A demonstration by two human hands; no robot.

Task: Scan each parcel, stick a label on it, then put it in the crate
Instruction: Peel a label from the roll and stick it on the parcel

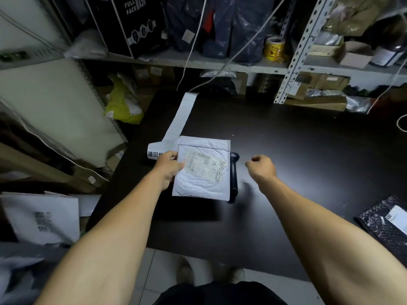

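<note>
My left hand (pixel 168 167) grips the left edge of a white bubble-mailer parcel (pixel 201 170) with a printed label and handwriting on its face, holding it over the dark table (pixel 297 150). A black handheld scanner (pixel 234 177) lies on the table, partly hidden behind the parcel's right edge. My right hand (pixel 262 167) hovers to the right of the scanner with fingers curled, holding nothing. A strip of white labels (pixel 181 116) runs from the table's back edge down to a printed label beside my left hand. No crate is plainly visible.
A dark speckled parcel (pixel 385 219) lies at the table's right edge. White parcels (pixel 41 216) are piled low on the left. Metal shelving (pixel 295 51) with boxes, bags and a yellow tape roll (pixel 273 49) stands behind the table. Cables hang over the back.
</note>
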